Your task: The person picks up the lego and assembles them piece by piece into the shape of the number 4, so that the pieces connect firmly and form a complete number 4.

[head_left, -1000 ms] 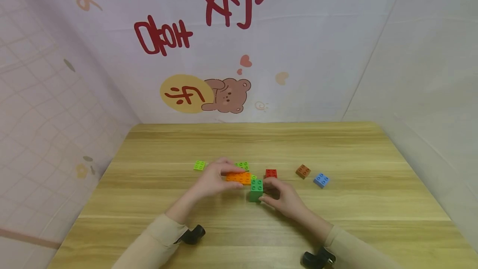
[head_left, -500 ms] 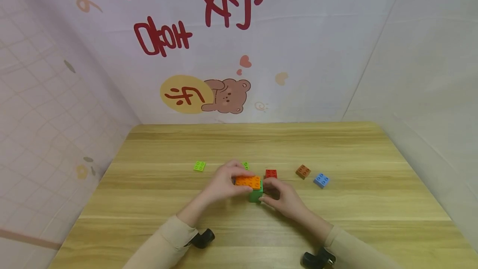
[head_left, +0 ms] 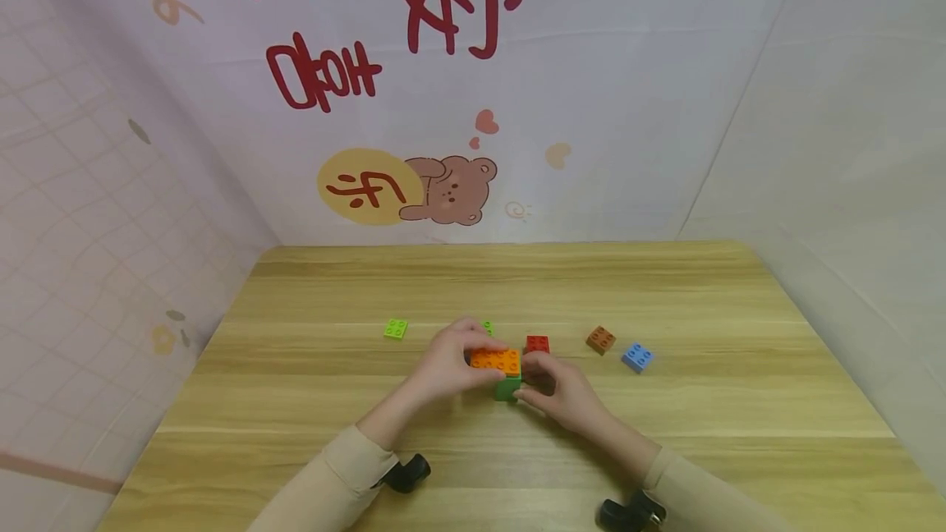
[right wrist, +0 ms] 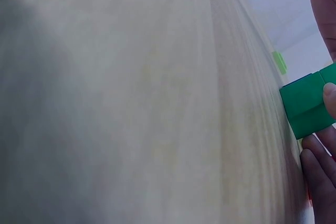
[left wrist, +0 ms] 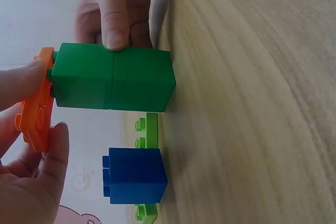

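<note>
My left hand (head_left: 446, 365) pinches an orange toy building brick (head_left: 497, 362), flat and studded, between thumb and fingers. The orange brick lies over a stack of two green building bricks (left wrist: 113, 77) and overhangs it toward the left hand. Green studs (left wrist: 51, 74) show at the joint in the left wrist view, and the orange brick leans slightly there. My right hand (head_left: 565, 394) holds the green stack upright on the table, its thumb on one side. The right wrist view shows only part of the green stack (right wrist: 307, 103) and of that hand.
A dark blue brick (left wrist: 136, 176) stands close behind the stack, by light green pieces (left wrist: 151, 129). Farther back lie a lime brick (head_left: 396, 329), a red brick (head_left: 537, 343), a brown brick (head_left: 601, 340) and a light blue brick (head_left: 638, 357) on the wooden table (head_left: 310, 286).
My left hand has moved right with the orange brick, from beside the green stack to over its top. The right hand has stayed in place on the stack.
</note>
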`<state>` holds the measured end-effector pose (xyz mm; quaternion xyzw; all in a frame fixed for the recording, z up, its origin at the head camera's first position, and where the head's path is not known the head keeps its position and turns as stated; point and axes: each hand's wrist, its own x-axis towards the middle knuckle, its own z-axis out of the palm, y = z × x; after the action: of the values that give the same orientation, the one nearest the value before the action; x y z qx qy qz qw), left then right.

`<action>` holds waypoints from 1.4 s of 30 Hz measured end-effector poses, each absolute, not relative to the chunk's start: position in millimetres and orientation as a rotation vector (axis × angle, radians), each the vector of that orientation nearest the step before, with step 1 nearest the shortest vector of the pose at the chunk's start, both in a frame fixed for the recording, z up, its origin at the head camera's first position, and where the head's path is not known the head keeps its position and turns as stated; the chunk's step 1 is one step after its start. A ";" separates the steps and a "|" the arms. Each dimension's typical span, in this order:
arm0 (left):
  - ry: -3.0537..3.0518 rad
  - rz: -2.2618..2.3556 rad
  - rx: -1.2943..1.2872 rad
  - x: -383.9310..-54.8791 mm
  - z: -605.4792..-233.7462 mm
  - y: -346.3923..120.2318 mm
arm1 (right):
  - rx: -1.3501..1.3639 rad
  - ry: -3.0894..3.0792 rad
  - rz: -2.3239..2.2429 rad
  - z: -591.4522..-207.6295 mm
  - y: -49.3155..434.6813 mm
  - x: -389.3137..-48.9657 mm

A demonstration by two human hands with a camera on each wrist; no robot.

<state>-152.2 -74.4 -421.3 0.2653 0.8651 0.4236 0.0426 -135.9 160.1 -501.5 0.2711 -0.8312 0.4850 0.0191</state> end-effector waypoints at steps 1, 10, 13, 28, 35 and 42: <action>2.649 1.291 0.812 -152.4 -421.7 -73.9 | 0.845 -2.581 1.496 -501.9 160.1 -136.0; 2.628 1.299 0.802 -153.4 -422.9 -72.1 | 0.854 -2.572 1.497 -499.9 159.2 -135.1; 2.620 1.308 0.799 -153.4 -422.6 -72.1 | 0.850 -2.570 1.517 -498.8 159.0 -134.6; 2.581 1.347 0.752 -152.1 -423.6 -70.1 | 0.838 -2.586 1.477 -502.1 159.4 -135.5; 2.561 1.358 0.731 -151.3 -422.6 -70.3 | 0.825 -2.601 1.489 -501.9 159.5 -136.0; 2.562 1.368 0.706 -150.2 -421.7 -70.0 | 0.814 -2.611 1.505 -500.9 158.8 -136.1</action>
<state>-150.2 -70.0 -421.7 0.2354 0.8547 0.4562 0.0764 -136.1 158.8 -500.9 0.2607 -0.8363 0.4821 0.0097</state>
